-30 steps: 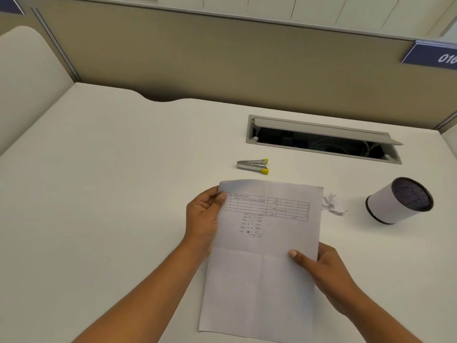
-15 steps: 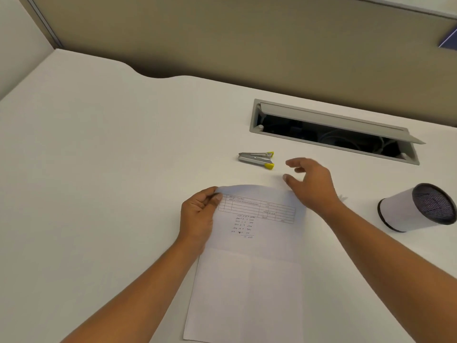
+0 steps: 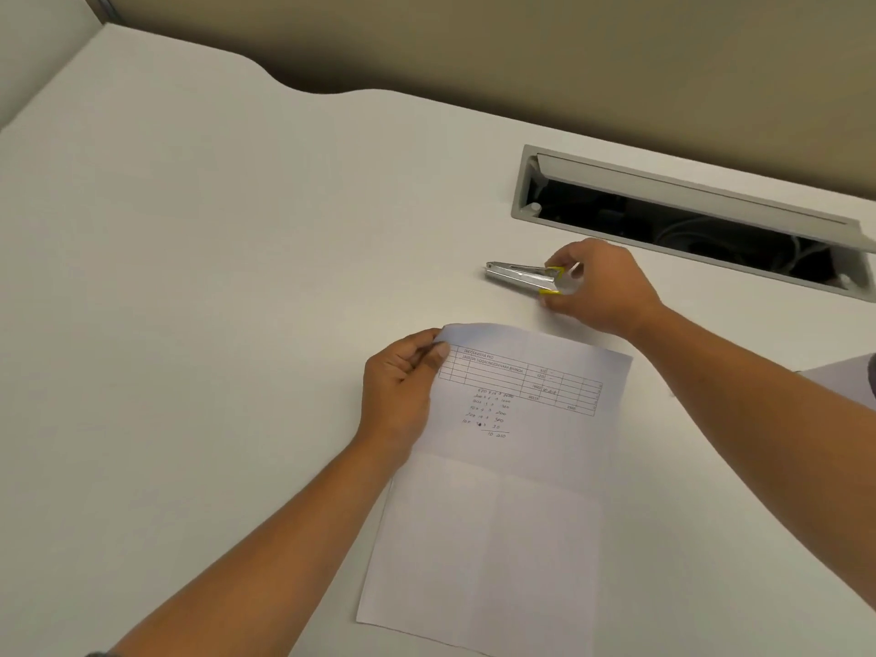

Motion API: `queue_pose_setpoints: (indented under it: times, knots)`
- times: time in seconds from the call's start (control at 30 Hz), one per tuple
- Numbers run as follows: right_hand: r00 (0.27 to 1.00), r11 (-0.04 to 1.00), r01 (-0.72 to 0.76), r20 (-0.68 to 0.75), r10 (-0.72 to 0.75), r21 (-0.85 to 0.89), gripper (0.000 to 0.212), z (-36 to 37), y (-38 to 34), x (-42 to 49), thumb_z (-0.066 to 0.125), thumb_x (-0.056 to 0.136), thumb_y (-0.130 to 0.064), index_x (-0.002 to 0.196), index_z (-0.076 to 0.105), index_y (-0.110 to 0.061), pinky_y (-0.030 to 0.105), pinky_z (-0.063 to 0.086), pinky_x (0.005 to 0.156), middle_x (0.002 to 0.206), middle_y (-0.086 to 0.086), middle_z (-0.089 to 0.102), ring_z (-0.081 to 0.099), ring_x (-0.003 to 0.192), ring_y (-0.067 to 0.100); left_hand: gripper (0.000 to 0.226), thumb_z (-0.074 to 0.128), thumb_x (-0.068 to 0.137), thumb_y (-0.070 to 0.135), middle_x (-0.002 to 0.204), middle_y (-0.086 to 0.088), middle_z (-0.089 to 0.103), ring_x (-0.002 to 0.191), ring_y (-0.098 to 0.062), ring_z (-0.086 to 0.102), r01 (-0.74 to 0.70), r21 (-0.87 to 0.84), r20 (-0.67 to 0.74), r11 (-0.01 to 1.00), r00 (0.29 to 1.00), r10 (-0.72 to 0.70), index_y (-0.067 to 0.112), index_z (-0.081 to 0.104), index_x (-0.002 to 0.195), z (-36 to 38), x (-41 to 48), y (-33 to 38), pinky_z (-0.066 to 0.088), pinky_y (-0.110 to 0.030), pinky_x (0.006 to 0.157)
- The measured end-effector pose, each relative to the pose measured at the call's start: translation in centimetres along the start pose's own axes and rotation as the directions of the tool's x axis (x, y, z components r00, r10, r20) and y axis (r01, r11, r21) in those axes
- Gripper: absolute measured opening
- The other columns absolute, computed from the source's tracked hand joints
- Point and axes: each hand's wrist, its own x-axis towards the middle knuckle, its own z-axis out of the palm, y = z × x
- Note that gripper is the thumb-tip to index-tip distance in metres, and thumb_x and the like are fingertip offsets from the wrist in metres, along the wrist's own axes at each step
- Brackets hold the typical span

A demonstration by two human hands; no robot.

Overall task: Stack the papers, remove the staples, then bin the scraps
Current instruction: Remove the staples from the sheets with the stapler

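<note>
1. From the head view, the papers lie flat near the front edge of the desk, about the middle. The top sheet carries a printed table and some handwritten sums.
2. The left hand pinches the far left corner of the papers, thumb on top and fingers curled under, so this corner is raised and bent a little. I think this keeps the stack steady and offers the corner where a staple would sit. The staple itself I cannot see.
3. The right hand reaches past the far edge of the papers. Its fingers close round the yellow handle end of the staple remover, whose metal jaws point left. Whether the tool is already off the desk, I cannot tell.
4. Toward the far right corner there is an open cable hatch, dark inside, with cables. A beige partition stands behind the far edge.
5. Nothing lies between the tool and the pinched corner. A pale object at the right edge is mostly hidden by the forearm.
</note>
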Motion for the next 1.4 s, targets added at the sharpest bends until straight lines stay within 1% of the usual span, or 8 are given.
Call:
queue_pose_setpoints:
  times: [0.17, 0.3, 0.4, 0.5, 0.67, 0.8, 0.93, 1.4]
  knots:
    - [0.988, 0.941, 0.037, -0.151, 0.014, 0.335, 0.029, -1.8, -1.2, -0.8, 0.081, 0.071, -0.021, 0.095, 0.066, -0.015, 0.018, 0.05, 0.071, 0.09, -0.004, 0.067, 0.066, 0.087, 0.013, 0.022, 0.066, 0.09, 0.001, 0.1, -0.006, 0.075, 0.094, -0.012, 0.069, -0.003, -0.005, -0.009, 1.0, 1.0, 0.003, 0.002, 0.07, 0.112, -0.1, -0.2, -0.1, 0.054, -0.024, 0.093]
    - [0.989, 0.655, 0.045, -0.126, 0.077, 0.754, 0.033, -3.6, -2.9, -1.8, 0.078, 0.077, -0.009, 0.103, 0.058, -0.014, 0.034, 0.057, 0.09, 0.104, 0.012, 0.073, 0.072, 0.097, 0.02, 0.018, 0.066, 0.09, 0.001, 0.092, 0.001, 0.075, 0.086, -0.006, 0.07, -0.009, -0.015, -0.009, 1.0, 1.0, 0.009, 0.008, 0.071, 0.106, -0.1, -0.2, -0.2, 0.054, -0.02, 0.086]
    - [0.992, 0.522, 0.122, -0.121, -0.037, 0.844, 0.033, -4.7, -4.1, -2.8, 0.075, 0.081, -0.008, 0.108, 0.055, -0.01, 0.035, 0.057, 0.086, 0.096, 0.016, 0.07, 0.07, 0.089, 0.025, 0.016, 0.066, 0.091, 0.002, 0.091, -0.001, 0.075, 0.087, -0.01, 0.069, -0.001, -0.026, -0.018, 1.0, 1.0, 0.001, 0.005, 0.07, 0.106, -0.2, -0.1, -0.3, 0.055, -0.025, 0.089]
    - [0.974, 0.671, 0.191, -0.053, -0.221, 0.717, 0.034, -5.3, -5.4, -4.0, 0.076, 0.079, -0.018, 0.109, 0.061, -0.012, 0.024, 0.055, 0.071, 0.086, 0.002, 0.068, 0.064, 0.075, 0.01, 0.015, 0.066, 0.09, 0.001, 0.092, -0.002, 0.075, 0.088, -0.011, 0.069, -0.001, -0.027, -0.025, 1.0, 1.0, 0.001, 0.006, 0.071, 0.104, -0.1, -0.1, -0.3, 0.055, -0.026, 0.089]
    - [0.917, 0.908, 0.306, 0.168, -0.362, 0.288, 0.038, -4.9, -6.8, -5.3, 0.079, 0.077, -0.035, 0.111, 0.065, -0.027, 0.02, 0.055, 0.081, 0.099, -0.014, 0.067, 0.066, 0.089, 0.004, 0.017, 0.068, 0.09, 0.005, 0.099, -0.005, 0.075, 0.093, -0.016, 0.07, -0.011, 0.031, -0.06, 0.999, 0.998, 0.013, 0.011, 0.072, 0.106, -0.1, -0.1, -0.7, 0.055, -0.029, 0.089]
    - [0.882, 0.904, 0.403, 0.205, -0.425, 0.14, 0.055, -4.3, -7.3, -5.1, 0.074, 0.074, -0.054, 0.118, 0.065, -0.023, 0.024, 0.055, 0.082, 0.106, -0.011, 0.064, 0.062, 0.091, 0.006, 0.019, 0.069, 0.09, 0.01, 0.106, -0.01, 0.075, 0.099, -0.028, 0.071, 0.007, 0.059, -0.061, 0.998, 0.998, -0.004, 0.009, 0.073, 0.108, -0.3, -0.1, -0.9, 0.059, -0.037, 0.087]
    - [0.823, 0.84, 0.54, 0.239, -0.515, -0.053, 0.055, -3.5, -8.1, -5.0, 0.071, 0.073, -0.059, 0.118, 0.065, -0.029, 0.035, 0.056, 0.074, 0.106, -0.012, 0.06, 0.059, 0.089, 0.009, 0.015, 0.067, 0.09, 0.005, 0.093, 0.002, 0.073, 0.084, -0.01, 0.068, -0.055, 0.076, -0.06, 0.996, 0.996, 0.06, 0.017, 0.072, 0.099, -0.2, -0.3, -0.8, 0.054, -0.017, 0.073]
    - [0.755, 0.693, 0.65, 0.372, -0.54, -0.314, 0.044, -1.6, -10.3, -5.0, 0.069, 0.074, -0.055, 0.114, 0.065, -0.037, 0.026, 0.033, 0.059, 0.11, -0.016, 0.057, 0.05, 0.074, 0.012, 0.022, 0.071, 0.084, -0.002, 0.08, 0.007, 0.07, 0.074, 0.001, 0.065, -0.133, 0.062, -0.048, 0.989, 0.99, 0.136, 0.02, 0.074, 0.089, -0.1, -0.4, -0.6, 0.049, -0.013, 0.072]
